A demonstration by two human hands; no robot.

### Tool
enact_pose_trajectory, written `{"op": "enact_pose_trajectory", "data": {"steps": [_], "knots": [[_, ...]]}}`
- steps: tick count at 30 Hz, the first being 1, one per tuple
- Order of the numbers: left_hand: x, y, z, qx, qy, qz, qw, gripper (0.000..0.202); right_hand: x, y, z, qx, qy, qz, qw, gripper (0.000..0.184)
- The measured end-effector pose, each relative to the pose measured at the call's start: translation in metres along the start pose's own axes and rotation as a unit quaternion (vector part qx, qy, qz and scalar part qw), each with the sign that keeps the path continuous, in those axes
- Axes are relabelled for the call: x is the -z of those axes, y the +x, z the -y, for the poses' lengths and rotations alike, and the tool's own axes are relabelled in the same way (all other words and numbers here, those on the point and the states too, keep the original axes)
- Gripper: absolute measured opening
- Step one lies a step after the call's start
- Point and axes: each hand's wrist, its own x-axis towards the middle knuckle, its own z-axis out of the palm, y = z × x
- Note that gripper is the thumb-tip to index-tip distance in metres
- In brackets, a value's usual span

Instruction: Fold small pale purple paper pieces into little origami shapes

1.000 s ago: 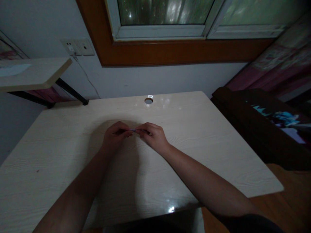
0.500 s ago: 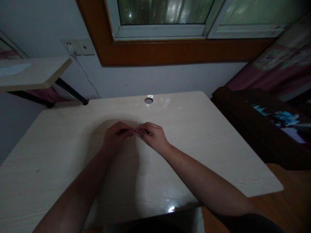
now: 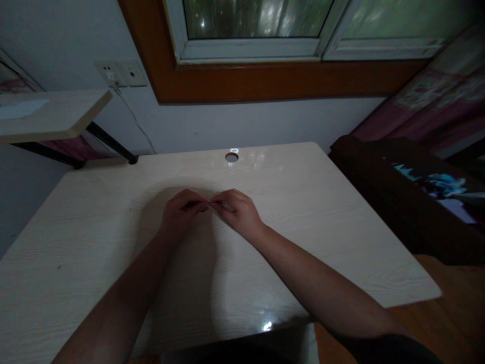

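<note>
Over the middle of the pale wood-grain desk [image 3: 303, 202], my two hands meet at the fingertips. My left hand [image 3: 181, 210] is closed in a pinch, thumb against forefinger, pointing right. Facing it, my right hand [image 3: 238, 210] pinches from the other side. Between the fingertips a tiny thing shows as a small dark and light spot; it is too small and too covered by the fingers to name. Both forearms reach in from the lower edge of the view, and a shadow falls around my left hand.
A round cable hole [image 3: 232, 157] lies near the desk's back edge. At the left, a raised shelf [image 3: 56, 116] stands on black legs. A white cord [image 3: 132, 114] runs down from a wall socket [image 3: 121, 74]. Dark furniture [image 3: 379, 202] with blue items borders the right side.
My right hand's fingers have shifted very slightly, and the gap behind its pinch looks a little wider. Both hands otherwise stay in the same place.
</note>
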Motion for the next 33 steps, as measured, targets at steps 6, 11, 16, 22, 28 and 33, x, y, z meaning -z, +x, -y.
{"op": "enact_pose_trajectory", "data": {"steps": [6,11,16,22,28,33], "knots": [[-0.0001,0.0016,-0.0005,-0.025,0.019,0.004,0.999,0.006,-0.0007,0.0001,-0.0028,0.025,0.0,-0.013,1.0,0.013],[0.0006,0.0021,-0.0028,-0.035,0.036,0.006,0.999,0.007,-0.0013,0.0001,-0.0035,0.04,-0.007,-0.014,0.999,0.012],[0.0002,0.0022,-0.0006,-0.052,0.047,0.003,0.998,0.007,-0.0014,0.0003,-0.0038,0.047,-0.009,-0.016,0.999,0.011],[0.0,0.0012,0.0013,-0.048,0.049,-0.016,0.997,0.01,0.0004,0.0007,-0.0018,0.051,-0.018,-0.016,0.998,0.01],[-0.0008,-0.0008,0.0011,-0.011,0.046,-0.032,0.998,0.013,0.0003,0.0006,-0.001,0.05,-0.019,-0.014,0.998,0.01],[-0.0022,0.0,0.0006,0.009,0.017,-0.022,1.0,0.015,-0.0002,-0.0005,-0.004,0.034,-0.018,-0.003,0.999,0.011]]}}
